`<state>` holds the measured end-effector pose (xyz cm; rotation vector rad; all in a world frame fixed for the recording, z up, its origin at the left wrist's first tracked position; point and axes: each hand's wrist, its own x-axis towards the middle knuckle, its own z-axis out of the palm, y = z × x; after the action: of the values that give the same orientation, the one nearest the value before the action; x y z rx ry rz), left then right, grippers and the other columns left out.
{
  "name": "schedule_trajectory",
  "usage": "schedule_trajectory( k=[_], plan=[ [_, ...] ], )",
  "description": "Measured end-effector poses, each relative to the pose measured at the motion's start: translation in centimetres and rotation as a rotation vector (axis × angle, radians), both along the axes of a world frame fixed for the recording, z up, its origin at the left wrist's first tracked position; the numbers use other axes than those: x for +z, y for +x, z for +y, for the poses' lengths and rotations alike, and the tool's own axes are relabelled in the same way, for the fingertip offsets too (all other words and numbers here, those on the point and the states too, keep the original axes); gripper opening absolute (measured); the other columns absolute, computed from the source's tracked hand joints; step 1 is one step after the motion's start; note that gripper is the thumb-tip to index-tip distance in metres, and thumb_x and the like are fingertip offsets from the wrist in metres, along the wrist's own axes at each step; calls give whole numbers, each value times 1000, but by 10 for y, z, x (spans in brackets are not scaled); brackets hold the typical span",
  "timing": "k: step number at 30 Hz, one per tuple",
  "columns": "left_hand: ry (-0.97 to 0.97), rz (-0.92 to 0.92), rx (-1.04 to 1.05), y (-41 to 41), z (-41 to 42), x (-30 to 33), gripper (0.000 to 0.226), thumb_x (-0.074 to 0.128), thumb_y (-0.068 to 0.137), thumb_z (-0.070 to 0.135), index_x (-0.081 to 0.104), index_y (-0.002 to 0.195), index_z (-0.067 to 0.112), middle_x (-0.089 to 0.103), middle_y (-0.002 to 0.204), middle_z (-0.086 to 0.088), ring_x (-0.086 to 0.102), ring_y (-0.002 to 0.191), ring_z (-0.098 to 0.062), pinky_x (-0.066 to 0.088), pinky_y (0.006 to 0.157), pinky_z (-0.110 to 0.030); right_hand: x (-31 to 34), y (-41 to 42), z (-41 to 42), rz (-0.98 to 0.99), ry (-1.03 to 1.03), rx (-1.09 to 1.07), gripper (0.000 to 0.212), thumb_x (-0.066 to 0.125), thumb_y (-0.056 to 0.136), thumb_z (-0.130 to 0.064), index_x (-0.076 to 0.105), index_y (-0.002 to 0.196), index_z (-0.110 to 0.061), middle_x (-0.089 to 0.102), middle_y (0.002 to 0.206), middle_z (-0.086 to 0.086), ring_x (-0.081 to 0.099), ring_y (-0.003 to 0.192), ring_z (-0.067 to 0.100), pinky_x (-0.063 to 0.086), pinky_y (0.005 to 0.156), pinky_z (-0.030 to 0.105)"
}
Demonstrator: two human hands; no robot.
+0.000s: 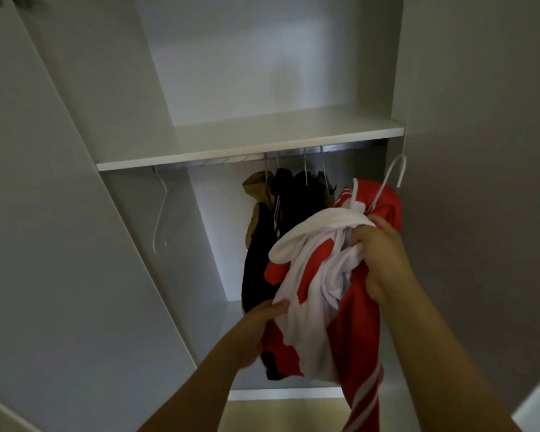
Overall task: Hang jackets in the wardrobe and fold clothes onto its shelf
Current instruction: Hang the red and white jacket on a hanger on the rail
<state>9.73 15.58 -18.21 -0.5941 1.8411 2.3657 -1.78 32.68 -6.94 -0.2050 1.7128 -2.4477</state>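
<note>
A red and white jacket [321, 275] hangs bunched on a white hanger [393, 173] in front of the open white wardrobe. My right hand [378, 244] grips the jacket's collar area by the hanger's neck. My left hand [262, 322] holds the jacket's lower left side. The hanger's hook is off the rail [340, 149], out to the right of it. Dark and tan jackets [281, 213] hang on the rail under the shelf [250, 141].
An empty white hanger [159, 210] hangs at the left end of the rail. The wardrobe's left door [44, 213] stands open at left and a grey panel [480, 151] rises at right. The wardrobe floor [237, 338] lies below the jackets.
</note>
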Motion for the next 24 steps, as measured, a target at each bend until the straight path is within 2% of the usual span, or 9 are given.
schedule_trajectory(
  k=[3,6,10,13,16,18,20,22,24],
  plan=[
    [151,77,5,-4,0,6,57,66,82,29,51,136,14,63,129,-15,60,118,-35,51,95,-47,-3,3,1,-33,-21,-39,33,48,68,7,61,57,-21,52,58,-1,49,52,11,39,48,19],
    [251,49,23,-9,-3,27,59,50,83,42,55,135,15,60,132,-17,56,120,-37,46,99,-49,-7,5,2,-67,-26,-65,25,49,70,5,58,63,-17,49,60,0,46,56,13,36,52,23],
    [180,141,168,-26,9,48,59,50,89,55,60,132,16,65,126,-13,60,119,-30,47,102,-44,-11,11,-2,-79,-16,-48,22,48,70,6,60,75,-12,51,74,7,48,68,19,38,59,28],
    [123,141,219,-33,14,61,56,53,88,60,62,128,21,69,120,-10,64,114,-29,47,103,-49,-13,15,-2,-68,-3,-47,26,48,69,8,61,70,-14,53,73,5,49,66,17,39,58,26],
    [12,204,185,-37,6,69,55,59,89,54,54,136,27,68,122,-7,65,112,-27,51,98,-48,-19,13,2,-52,23,-59,29,48,68,9,64,70,-16,53,69,3,48,62,15,38,53,24],
    [35,283,170,-40,1,77,52,58,92,49,52,137,24,65,127,-8,64,115,-26,53,96,-43,-25,11,6,-45,49,-53,27,49,67,9,63,71,-14,52,71,6,46,64,18,36,55,27],
    [103,364,240,-43,-5,88,40,58,95,43,64,126,18,68,121,-10,67,108,-23,59,83,-35,-32,10,10,-35,104,-25,32,50,66,9,65,65,-19,53,62,1,46,59,15,35,52,26],
    [120,371,344,-48,-12,105,27,58,94,36,79,96,19,74,103,-9,72,92,-20,59,67,-31,-40,9,14,-22,201,23,35,52,67,8,69,67,-22,56,59,-3,49,57,13,38,50,25],
    [-3,336,427,-53,-23,124,30,58,90,31,78,70,22,75,82,-6,73,77,-20,57,62,-31,-48,6,22,-17,344,145,33,58,71,5,71,83,-24,65,79,2,60,71,19,49,59,27]
  ],
)
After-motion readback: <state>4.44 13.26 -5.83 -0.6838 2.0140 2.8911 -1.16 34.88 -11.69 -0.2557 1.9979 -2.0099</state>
